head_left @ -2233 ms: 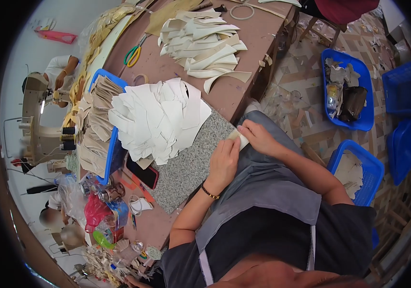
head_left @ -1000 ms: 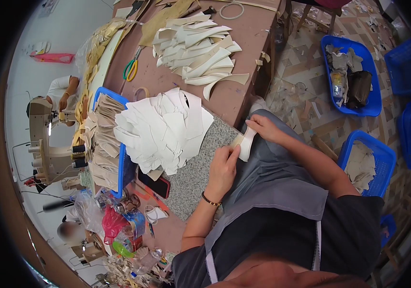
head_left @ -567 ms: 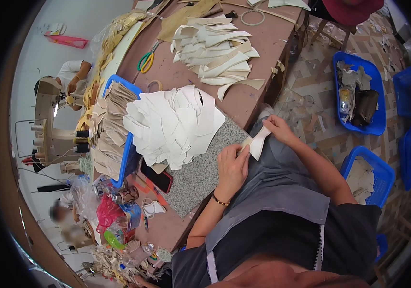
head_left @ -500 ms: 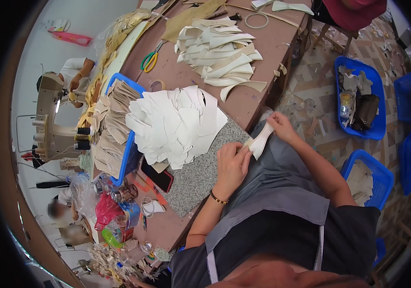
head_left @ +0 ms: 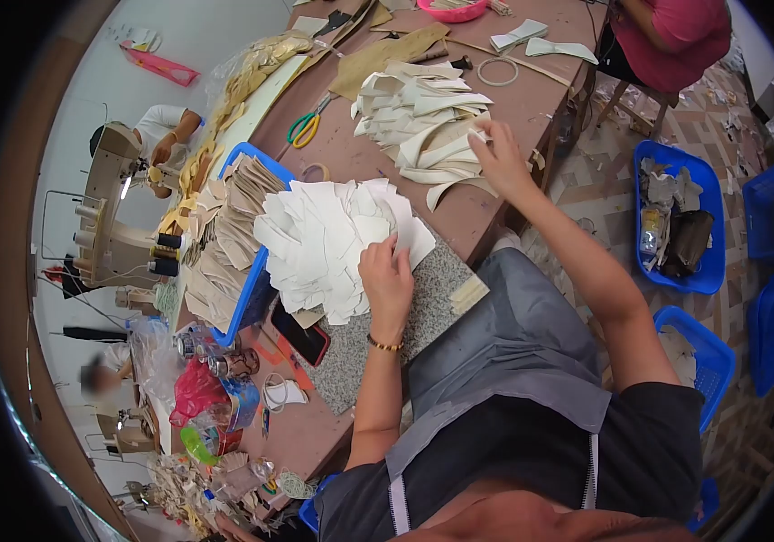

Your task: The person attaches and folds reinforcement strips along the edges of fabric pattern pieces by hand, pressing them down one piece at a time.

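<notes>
A heap of white cut pieces, flat and leather-like, lies on a speckled stone slab. My left hand is at the heap's near right edge, its fingers bent and pinched on the edge of a white piece. My right hand reaches to the near side of a layered pile of cream-white curved pieces. Its fingers are closed on a cut piece, partly hidden by the hand. Several narrow cream strips rest on the slab's right corner, beside my apron.
Left of the heap stands a blue basket of beige pieces, near a phone. Green-and-yellow scissors lie farther back. Blue bins stand on the floor at right. Co-workers sit at the far left and upper right.
My right hand has moved from my lap up to the layered pile with the cut piece. My left hand has let go of that piece and moved left to the white heap.
</notes>
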Demonstrator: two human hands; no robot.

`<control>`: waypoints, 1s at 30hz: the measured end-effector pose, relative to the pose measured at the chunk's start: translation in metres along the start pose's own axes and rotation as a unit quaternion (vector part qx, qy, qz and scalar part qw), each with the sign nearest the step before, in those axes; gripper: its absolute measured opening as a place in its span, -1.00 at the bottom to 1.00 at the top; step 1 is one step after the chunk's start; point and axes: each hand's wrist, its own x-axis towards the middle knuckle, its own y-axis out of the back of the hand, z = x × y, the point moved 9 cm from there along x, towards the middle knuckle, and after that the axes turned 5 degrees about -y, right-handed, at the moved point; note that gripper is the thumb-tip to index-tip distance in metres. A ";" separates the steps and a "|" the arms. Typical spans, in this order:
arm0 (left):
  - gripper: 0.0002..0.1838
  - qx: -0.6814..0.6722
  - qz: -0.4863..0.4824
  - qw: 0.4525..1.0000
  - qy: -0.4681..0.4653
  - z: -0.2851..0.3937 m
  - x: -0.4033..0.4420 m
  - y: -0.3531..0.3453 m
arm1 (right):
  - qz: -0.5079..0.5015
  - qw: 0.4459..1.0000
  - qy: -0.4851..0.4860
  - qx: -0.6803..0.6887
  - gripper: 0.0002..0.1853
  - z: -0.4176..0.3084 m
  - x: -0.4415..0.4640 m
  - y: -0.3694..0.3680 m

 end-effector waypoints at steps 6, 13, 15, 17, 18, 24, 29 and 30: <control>-0.82 -0.424 -0.282 0.840 0.186 0.020 -0.066 -0.003 | -0.291 0.760 -0.417 0.405 -0.68 -0.021 -0.146 -0.020; -0.74 -0.209 -0.294 0.917 0.169 -0.004 -0.088 0.000 | -0.311 0.727 -0.432 0.433 -0.77 -0.015 -0.208 0.007; -0.63 -0.118 -0.301 0.939 0.119 0.007 -0.079 0.002 | -0.312 0.742 -0.423 0.416 -0.78 -0.014 -0.208 0.011; -0.58 -0.003 -0.281 0.959 0.025 0.025 -0.070 0.006 | -0.316 0.798 -0.355 0.372 -0.79 -0.014 -0.208 0.010; -0.56 0.002 -0.255 0.967 0.002 0.037 -0.061 0.010 | -0.317 0.822 -0.320 0.349 -0.79 -0.016 -0.207 0.010; -0.65 -0.226 -0.119 0.967 -0.010 0.081 -0.043 -0.021 | -0.272 0.831 -0.314 0.370 -0.78 -0.025 -0.198 0.009; -0.84 -0.277 -0.112 0.952 0.063 0.070 -0.050 -0.046 | -0.273 0.820 -0.337 0.373 -0.85 -0.009 -0.200 0.009; -0.85 -0.270 -0.111 0.955 0.062 0.071 -0.051 -0.046 | -0.275 0.828 -0.333 0.358 -0.87 -0.006 -0.201 0.008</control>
